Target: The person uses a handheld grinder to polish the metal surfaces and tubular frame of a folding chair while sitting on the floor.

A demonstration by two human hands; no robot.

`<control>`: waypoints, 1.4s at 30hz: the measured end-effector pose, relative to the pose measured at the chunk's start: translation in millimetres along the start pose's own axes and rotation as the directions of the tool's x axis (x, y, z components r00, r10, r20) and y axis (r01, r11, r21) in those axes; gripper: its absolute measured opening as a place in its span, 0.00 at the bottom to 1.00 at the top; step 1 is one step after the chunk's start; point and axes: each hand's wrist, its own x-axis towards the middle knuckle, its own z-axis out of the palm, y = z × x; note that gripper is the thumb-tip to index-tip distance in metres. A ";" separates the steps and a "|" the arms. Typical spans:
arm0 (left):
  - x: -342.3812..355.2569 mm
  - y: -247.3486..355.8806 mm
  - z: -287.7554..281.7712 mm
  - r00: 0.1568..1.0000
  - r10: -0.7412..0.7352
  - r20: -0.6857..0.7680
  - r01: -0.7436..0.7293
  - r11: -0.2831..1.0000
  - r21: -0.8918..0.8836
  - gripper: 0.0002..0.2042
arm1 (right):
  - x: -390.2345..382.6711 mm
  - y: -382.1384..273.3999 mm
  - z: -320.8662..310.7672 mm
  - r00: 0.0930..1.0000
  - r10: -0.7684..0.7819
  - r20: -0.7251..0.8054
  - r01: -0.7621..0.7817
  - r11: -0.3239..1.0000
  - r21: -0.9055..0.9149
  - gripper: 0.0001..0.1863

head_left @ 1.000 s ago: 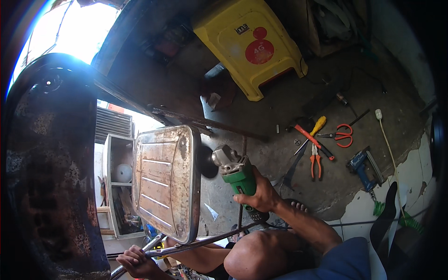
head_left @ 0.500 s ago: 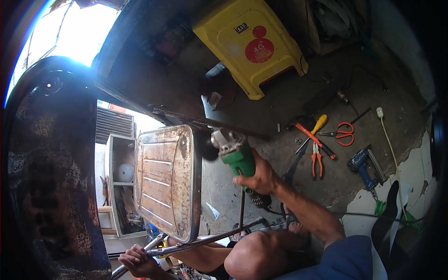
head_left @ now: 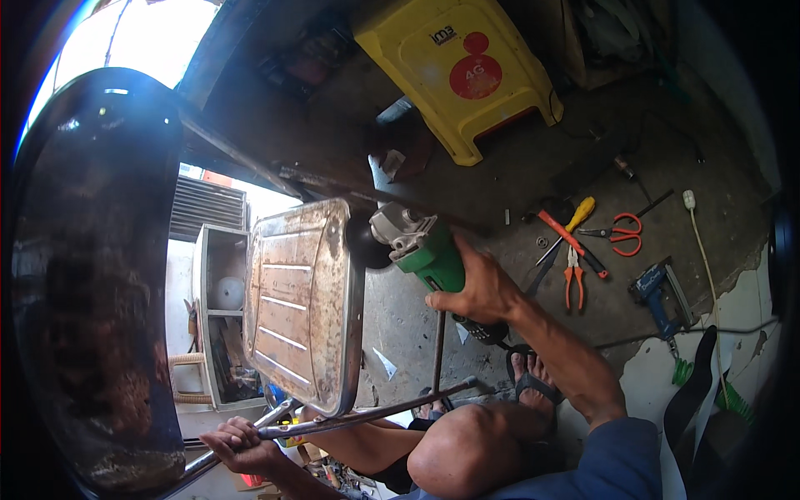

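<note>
My right hand (head_left: 479, 287) is closed around the green body of an angle grinder (head_left: 435, 260). The grinder's dark disc (head_left: 367, 242) is at the upper right edge of a rusty metal chair seat (head_left: 287, 292) with several pale raised ribs. Whether the disc touches the edge is hard to make out. At the lower left, my left hand (head_left: 236, 446) grips a shiny metal tube (head_left: 329, 425) of the chair frame, just below the seat. A large dark curved panel (head_left: 92, 292), worn and stained, stands at the far left.
On the floor at right lie a red-handled hammer (head_left: 560, 229), yellow-handled screwdriver (head_left: 581, 215), pliers (head_left: 574, 283), scissors (head_left: 629, 235) and a blue staple gun (head_left: 654, 292). A yellow stool (head_left: 500, 108) stands at the back. The grinder's cord runs right. A cabinet (head_left: 202, 312) is behind the seat.
The seat, grinder and right hand appear slightly higher in view, the disc still at the seat's edge. More of my sandalled foot shows. Both hands keep their grip.
</note>
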 end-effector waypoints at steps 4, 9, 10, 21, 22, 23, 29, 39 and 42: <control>-20.9 11.9 39.5 0.998 -0.044 -0.041 0.044 0.999 0.006 0.25 | -32.7 -6.7 15.9 0.999 0.024 -0.047 -0.022 0.998 0.060 0.43; -44.0 23.2 86.0 0.998 -0.065 -0.007 0.065 0.997 0.029 0.25 | -68.7 -3.7 18.6 0.996 0.044 -0.076 -0.037 0.995 0.090 0.42; -45.6 24.1 88.8 0.997 -0.078 0.006 0.078 0.997 0.029 0.25 | -76.3 -4.6 16.0 0.997 0.061 -0.046 -0.056 0.994 0.097 0.42; -51.2 24.4 88.7 0.996 -0.088 0.018 0.088 0.996 -0.009 0.24 | -7.7 16.9 -4.3 0.988 -0.081 -0.129 0.099 0.985 0.140 0.39; -51.2 25.7 90.8 0.997 -0.077 0.024 0.077 0.997 0.002 0.24 | 0.1 17.2 -7.5 0.986 -0.076 -0.150 0.096 0.986 0.135 0.38; -51.4 25.3 89.9 0.997 -0.076 0.023 0.076 0.997 0.003 0.24 | 2.2 18.2 -8.1 0.986 -0.076 -0.148 0.097 0.986 0.136 0.38; -53.9 30.8 86.8 0.997 -0.056 -0.047 0.057 0.998 0.019 0.26 | -50.7 21.7 9.0 0.992 -0.110 -0.065 0.122 0.965 0.231 0.40; -53.3 26.2 85.7 0.998 -0.062 0.010 0.062 0.998 -0.001 0.24 | -0.3 31.2 -2.8 0.991 -0.094 -0.100 0.116 0.963 0.242 0.37; -54.7 27.5 87.4 0.999 -0.053 -0.009 0.053 0.999 0.012 0.24 | 40.4 24.7 -17.7 0.979 -0.180 -0.099 0.199 0.954 0.225 0.35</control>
